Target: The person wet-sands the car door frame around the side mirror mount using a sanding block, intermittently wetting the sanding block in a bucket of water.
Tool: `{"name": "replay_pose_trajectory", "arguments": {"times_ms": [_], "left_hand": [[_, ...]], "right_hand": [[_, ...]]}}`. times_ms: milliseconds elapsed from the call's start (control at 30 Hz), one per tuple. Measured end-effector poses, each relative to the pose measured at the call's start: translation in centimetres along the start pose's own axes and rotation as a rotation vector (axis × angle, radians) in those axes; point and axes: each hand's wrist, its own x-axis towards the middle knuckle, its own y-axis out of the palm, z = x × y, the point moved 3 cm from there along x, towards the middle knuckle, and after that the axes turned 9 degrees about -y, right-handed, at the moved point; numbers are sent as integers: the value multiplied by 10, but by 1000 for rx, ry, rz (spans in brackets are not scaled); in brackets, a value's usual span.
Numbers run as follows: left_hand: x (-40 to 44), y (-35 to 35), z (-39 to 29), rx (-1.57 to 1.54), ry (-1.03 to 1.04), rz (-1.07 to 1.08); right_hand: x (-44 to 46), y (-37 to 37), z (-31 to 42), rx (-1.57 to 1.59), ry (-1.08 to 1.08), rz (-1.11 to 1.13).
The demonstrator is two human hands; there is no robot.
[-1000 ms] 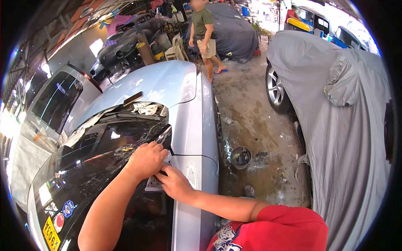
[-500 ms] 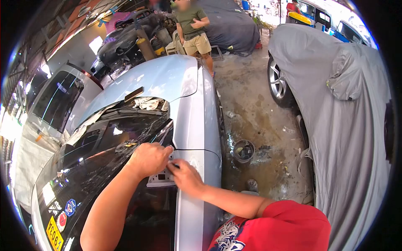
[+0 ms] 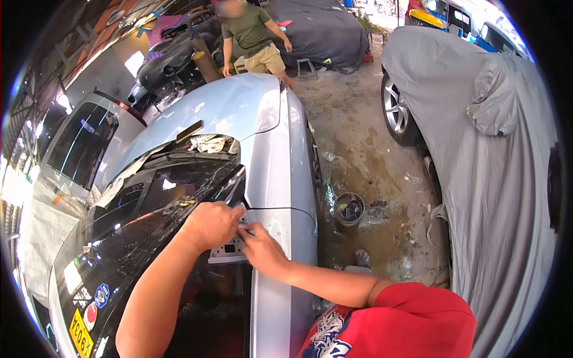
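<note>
My left hand (image 3: 213, 225) is closed, its knuckles up, at the front corner of the side window on a silver-blue car (image 3: 268, 173). Close against it, my right hand (image 3: 262, 247) is also closed, with thumb and fingertips pinched together. A small greyish bit shows between the two hands, too small to name. Just under them is a pale metal mounting plate (image 3: 225, 258) with square holes, at the window's corner. The dark side window (image 3: 209, 304) lies below the plate. What my left fingers hold is hidden.
Crumpled paper (image 3: 210, 144) lies at the windscreen base. A bucket (image 3: 349, 209) stands on the wet floor (image 3: 364, 161). To the right is a car under a grey cover (image 3: 477, 197). A person in a green shirt (image 3: 249, 33) stands beyond the hood.
The person in the green shirt has shifted left and lowered an arm. My hands remain at the plate, with only slight movement. The view has shifted a little.
</note>
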Motion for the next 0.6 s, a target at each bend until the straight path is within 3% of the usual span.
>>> {"name": "replay_pose_trajectory", "arguments": {"times_ms": [167,267,367,500,600], "left_hand": [[2,1,0,-50,2,-17],[0,0,4,-7,-29,-18],[1,0,3,-49,-12,-45],[1,0,2,-43,-14,-45],[1,0,3,-11,-14,-15]], "right_hand": [[10,-2,17,-17,-257,-67],[-9,-3,-16,-36,-83,-29],[-1,-3,8,21,-55,-15],[8,-4,31,-4,-267,-76],[2,-8,-2,-13,-106,-26]]}}
